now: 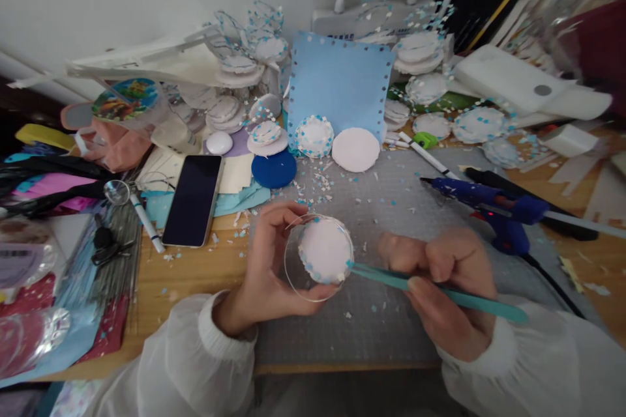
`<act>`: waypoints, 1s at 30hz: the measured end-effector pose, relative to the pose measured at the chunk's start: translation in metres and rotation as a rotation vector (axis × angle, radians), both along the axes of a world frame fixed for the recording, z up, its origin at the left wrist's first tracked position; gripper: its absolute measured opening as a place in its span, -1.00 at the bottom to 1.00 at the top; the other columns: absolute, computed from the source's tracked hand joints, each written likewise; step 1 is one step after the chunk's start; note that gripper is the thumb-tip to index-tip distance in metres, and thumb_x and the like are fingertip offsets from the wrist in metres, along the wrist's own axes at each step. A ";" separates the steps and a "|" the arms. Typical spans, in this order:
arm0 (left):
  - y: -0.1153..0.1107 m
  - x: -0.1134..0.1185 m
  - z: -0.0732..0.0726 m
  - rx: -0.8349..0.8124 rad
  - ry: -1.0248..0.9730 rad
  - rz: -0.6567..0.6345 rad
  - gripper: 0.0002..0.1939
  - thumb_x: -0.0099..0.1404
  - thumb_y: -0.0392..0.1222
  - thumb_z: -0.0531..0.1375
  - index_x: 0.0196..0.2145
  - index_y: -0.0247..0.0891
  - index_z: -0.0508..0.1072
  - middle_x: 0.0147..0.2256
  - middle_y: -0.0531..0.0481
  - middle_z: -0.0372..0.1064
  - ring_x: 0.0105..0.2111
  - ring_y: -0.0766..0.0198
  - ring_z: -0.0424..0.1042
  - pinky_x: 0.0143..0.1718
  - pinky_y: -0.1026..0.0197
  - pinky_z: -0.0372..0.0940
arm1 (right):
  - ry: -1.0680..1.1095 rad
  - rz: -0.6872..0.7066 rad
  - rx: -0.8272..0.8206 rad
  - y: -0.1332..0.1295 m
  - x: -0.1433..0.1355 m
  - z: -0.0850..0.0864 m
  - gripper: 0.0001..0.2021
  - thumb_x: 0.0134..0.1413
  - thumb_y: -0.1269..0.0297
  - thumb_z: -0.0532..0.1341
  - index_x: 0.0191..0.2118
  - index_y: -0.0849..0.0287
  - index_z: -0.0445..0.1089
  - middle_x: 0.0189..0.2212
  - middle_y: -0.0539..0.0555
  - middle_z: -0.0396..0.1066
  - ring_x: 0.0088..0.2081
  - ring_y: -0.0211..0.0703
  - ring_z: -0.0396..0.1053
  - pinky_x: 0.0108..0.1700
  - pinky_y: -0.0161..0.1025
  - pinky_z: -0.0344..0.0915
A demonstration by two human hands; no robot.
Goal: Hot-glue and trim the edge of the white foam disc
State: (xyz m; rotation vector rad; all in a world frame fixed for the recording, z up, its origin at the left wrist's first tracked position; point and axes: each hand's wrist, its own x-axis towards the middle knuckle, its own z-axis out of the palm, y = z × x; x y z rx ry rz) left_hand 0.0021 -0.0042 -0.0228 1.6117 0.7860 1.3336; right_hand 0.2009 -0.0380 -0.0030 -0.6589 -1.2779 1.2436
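My left hand (274, 264) is closed around the edge of a white paper disc (325, 249), which has small blue and white pieces along its rim. A thin wire ring (292, 280) loops out beyond the disc on its left side. Between the thumb and fingers of my right hand (447, 283) are teal tweezers (469, 300), their tips touching or very near the disc's right edge. Whether the tips hold a piece is too small to tell. Both hands are above the grey cutting mat (342, 342).
A blue glue gun (503, 208) with its cord lies at the right. Left are a phone (192, 201) and a magnifier (117, 191). Behind stand a blue card (342, 81), a plain white disc (356, 150), a decorated disc (314, 137) and a dark blue disc (274, 169). Confetti scraps dot the mat.
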 end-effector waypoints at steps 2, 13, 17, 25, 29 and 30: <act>0.000 0.000 0.000 0.001 0.000 0.002 -0.26 -0.16 -0.25 0.42 -0.04 -0.18 0.19 -0.03 -0.15 0.07 -0.03 0.08 0.21 0.02 -0.03 0.22 | 0.026 -0.029 -0.026 0.000 0.000 -0.001 -0.88 0.19 0.34 0.09 -0.31 0.03 0.08 -0.55 -0.08 0.01 -0.51 -0.24 0.00 -0.43 -0.19 -0.04; 0.001 -0.001 0.000 0.022 0.001 -0.009 -0.29 -0.12 -0.27 0.39 -0.03 -0.18 0.18 -0.02 -0.16 0.06 -0.02 0.08 0.21 0.04 -0.05 0.22 | 0.197 -0.298 -0.187 0.026 0.000 0.010 -0.84 0.08 0.40 0.16 -0.45 0.08 0.15 -0.63 -0.12 0.05 -0.59 -0.30 0.00 -0.51 -0.28 0.01; 0.001 -0.004 0.002 0.020 0.064 -0.018 -0.31 -0.12 -0.28 0.37 -0.03 -0.19 0.19 -0.04 -0.16 0.09 -0.02 0.06 0.21 0.03 -0.05 0.21 | 0.080 -0.434 -0.103 0.035 0.001 0.000 -0.93 0.09 0.38 0.12 -0.40 0.09 0.26 -0.51 -0.05 0.19 -0.49 -0.26 0.16 -0.41 -0.23 0.12; -0.003 -0.006 0.001 0.009 0.192 -0.064 -0.28 -0.11 -0.28 0.38 0.00 -0.17 0.19 -0.02 -0.17 0.12 0.01 0.00 0.23 0.05 -0.09 0.19 | -0.429 -0.382 0.077 0.029 0.006 -0.007 -0.84 0.20 0.40 0.03 -0.25 0.08 0.33 -0.40 0.01 0.26 -0.35 -0.19 0.23 -0.30 -0.18 0.12; -0.004 -0.006 0.002 -0.024 0.284 -0.163 -0.24 -0.14 -0.26 0.41 0.01 -0.15 0.19 0.00 -0.17 0.14 0.02 -0.04 0.25 0.06 -0.11 0.18 | -0.679 -0.167 0.176 0.029 0.010 -0.001 -0.88 0.19 0.41 0.04 -0.31 0.10 0.29 -0.47 -0.02 0.25 -0.38 -0.20 0.20 -0.24 -0.14 0.08; -0.004 -0.005 0.003 -0.030 0.297 -0.183 -0.24 -0.14 -0.26 0.42 0.01 -0.15 0.20 0.00 -0.17 0.15 0.03 -0.04 0.25 0.06 -0.12 0.18 | -0.716 -0.120 0.207 0.031 0.009 0.000 -0.90 0.16 0.41 0.07 -0.36 0.11 0.27 -0.52 -0.04 0.22 -0.41 -0.21 0.18 -0.23 -0.13 0.07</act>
